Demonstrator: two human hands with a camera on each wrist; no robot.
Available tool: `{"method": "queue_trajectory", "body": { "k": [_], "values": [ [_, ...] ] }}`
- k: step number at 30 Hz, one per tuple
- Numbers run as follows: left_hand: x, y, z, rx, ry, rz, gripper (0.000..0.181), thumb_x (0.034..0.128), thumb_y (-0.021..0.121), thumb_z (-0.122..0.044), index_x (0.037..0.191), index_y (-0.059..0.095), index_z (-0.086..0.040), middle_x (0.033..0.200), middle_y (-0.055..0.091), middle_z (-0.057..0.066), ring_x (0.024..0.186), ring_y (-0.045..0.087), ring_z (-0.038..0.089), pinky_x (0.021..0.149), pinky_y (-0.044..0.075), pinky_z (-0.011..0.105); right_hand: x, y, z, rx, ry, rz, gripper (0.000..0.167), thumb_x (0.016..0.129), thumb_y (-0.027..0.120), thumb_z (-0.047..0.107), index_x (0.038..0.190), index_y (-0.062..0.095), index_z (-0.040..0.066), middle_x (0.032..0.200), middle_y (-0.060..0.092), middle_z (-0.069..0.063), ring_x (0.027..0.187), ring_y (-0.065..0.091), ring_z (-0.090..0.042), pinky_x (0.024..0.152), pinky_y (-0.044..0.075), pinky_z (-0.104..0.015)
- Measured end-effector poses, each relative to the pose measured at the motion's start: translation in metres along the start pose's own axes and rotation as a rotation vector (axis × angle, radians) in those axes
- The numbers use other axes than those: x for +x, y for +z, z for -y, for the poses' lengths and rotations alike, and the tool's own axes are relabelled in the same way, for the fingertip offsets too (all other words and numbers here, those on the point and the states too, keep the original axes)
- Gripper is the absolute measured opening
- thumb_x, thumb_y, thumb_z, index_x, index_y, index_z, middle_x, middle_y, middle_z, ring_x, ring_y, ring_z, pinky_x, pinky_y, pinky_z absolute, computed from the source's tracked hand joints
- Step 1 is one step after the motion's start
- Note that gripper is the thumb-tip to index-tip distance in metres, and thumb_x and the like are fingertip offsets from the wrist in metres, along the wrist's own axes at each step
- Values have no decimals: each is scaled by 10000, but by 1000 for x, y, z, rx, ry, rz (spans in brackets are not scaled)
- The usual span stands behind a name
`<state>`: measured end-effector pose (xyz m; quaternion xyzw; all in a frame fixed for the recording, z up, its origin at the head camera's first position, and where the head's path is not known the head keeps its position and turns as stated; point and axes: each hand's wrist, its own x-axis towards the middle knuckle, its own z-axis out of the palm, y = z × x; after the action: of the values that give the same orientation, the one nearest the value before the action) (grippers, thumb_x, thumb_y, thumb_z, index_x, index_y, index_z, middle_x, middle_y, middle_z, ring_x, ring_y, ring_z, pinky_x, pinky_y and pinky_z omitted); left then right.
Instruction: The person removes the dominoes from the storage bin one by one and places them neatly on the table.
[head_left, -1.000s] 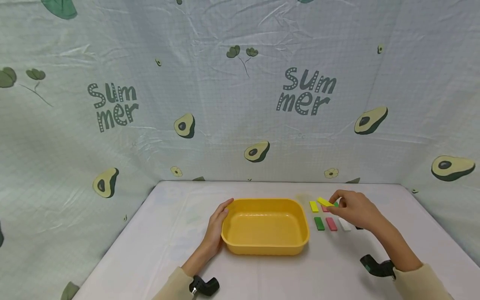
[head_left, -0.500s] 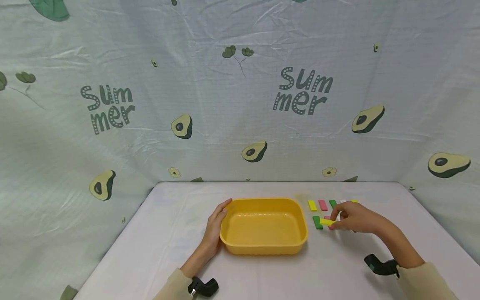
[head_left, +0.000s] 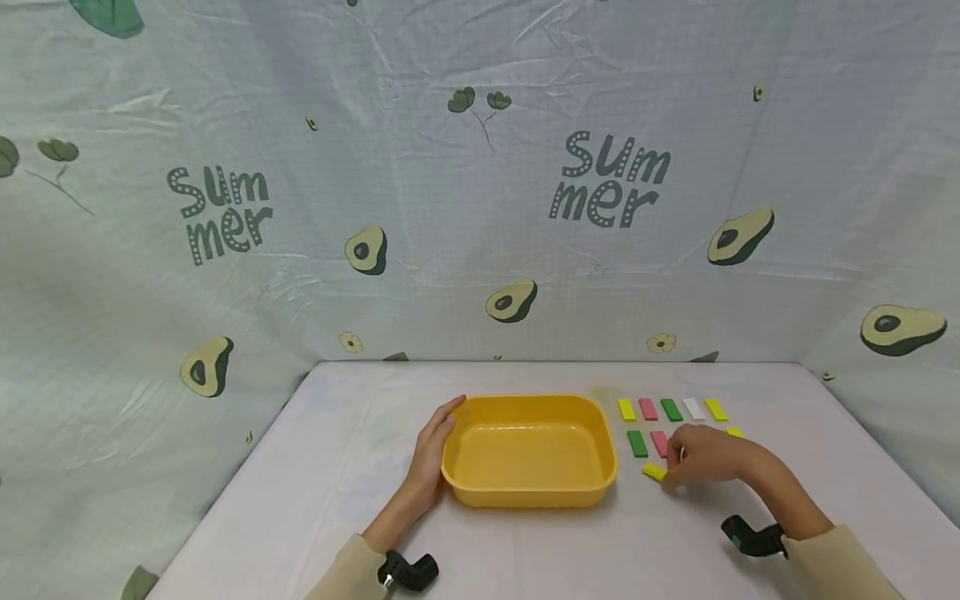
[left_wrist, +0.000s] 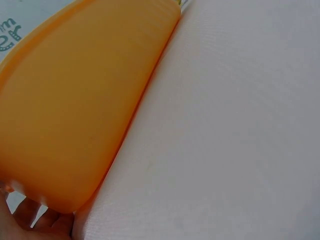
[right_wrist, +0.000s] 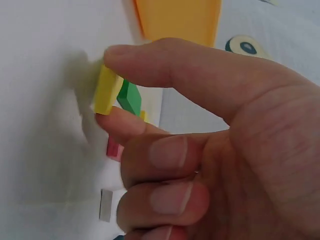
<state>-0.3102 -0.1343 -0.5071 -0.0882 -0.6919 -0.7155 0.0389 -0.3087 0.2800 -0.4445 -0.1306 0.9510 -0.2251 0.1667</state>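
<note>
A yellow rectangular tray (head_left: 529, 497) sits on the white table. My left hand (head_left: 429, 458) rests against its left side, fingers laid along the outer wall; the left wrist view shows the fingertips touching the tray wall (left_wrist: 80, 100). To the right of the tray, my right hand (head_left: 708, 454) pinches a small yellow block (head_left: 654, 472) between thumb and index finger. The right wrist view shows this yellow block (right_wrist: 104, 90) tilted, at or just above the tabletop; which one I cannot tell. A green block (head_left: 637, 443) and a pink block (head_left: 659, 443) lie just beyond it.
A back row holds a yellow block (head_left: 626, 410), a pink block (head_left: 648, 409), a green block (head_left: 671, 410), a white block (head_left: 693, 409) and another yellow one. My right hand partly hides the second row. A printed cloth (head_left: 450, 192) hangs behind the table.
My right hand has carried the yellow block from over the back row, across the second row, to the near side of it. The left hand and tray have stayed put.
</note>
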Motion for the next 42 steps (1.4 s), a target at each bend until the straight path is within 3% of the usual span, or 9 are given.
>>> {"method": "queue_trajectory", "body": {
  "k": [5,8,13,17,22,29,38,42],
  "values": [
    [0,1,0,-3,1,4,488,1125,310,-226,1586,397,-91,1637,408,101,1470,432,312,1238,363,462,2,7,4,-12,37,50,336,804,852,316,842,604,93,782,538,-25,763,516,-185,656,372,-297],
    [0,1,1,-5,4,6,488,1125,314,-230,1585,398,-91,1634,414,104,1467,435,310,1235,370,451,3,8,5,-12,27,58,362,790,873,355,813,615,101,759,550,-23,731,523,-180,637,369,-284],
    [0,0,1,14,12,7,485,1125,321,-246,1579,413,-101,1630,415,121,1457,443,315,1193,419,353,6,4,0,22,-84,35,322,772,900,291,903,651,133,876,615,-39,757,519,-187,618,385,-266],
    [-1,1,0,18,14,6,486,1125,328,-248,1577,414,-93,1627,416,134,1454,445,321,1187,423,347,8,3,-5,53,-154,37,360,756,916,246,1031,693,179,802,546,-39,757,506,-187,611,365,-250],
    [-1,0,0,11,9,3,484,1122,332,-239,1575,417,-90,1626,420,134,1452,446,318,1199,409,375,9,4,-7,55,-138,51,411,740,925,209,1079,694,198,789,523,-29,758,502,-197,632,355,-264],
    [0,-1,1,3,17,11,483,1123,325,-239,1575,419,-99,1624,423,119,1443,455,301,1118,452,244,9,6,-6,55,-130,48,373,741,922,200,1022,678,183,772,514,-23,746,500,-200,626,354,-261],
    [1,-1,1,-3,10,15,484,1124,313,-229,1581,410,-102,1633,413,100,1457,442,307,1168,427,312,8,6,-6,50,-162,48,356,746,919,224,986,661,171,742,512,-7,705,498,-187,600,344,-235],
    [0,-1,1,-4,7,14,483,1123,315,-226,1578,414,-100,1629,420,103,1453,446,306,1142,438,267,8,8,-7,49,-168,46,356,750,918,234,986,660,170,744,514,-4,703,499,-181,602,349,-232]
  ]
}}
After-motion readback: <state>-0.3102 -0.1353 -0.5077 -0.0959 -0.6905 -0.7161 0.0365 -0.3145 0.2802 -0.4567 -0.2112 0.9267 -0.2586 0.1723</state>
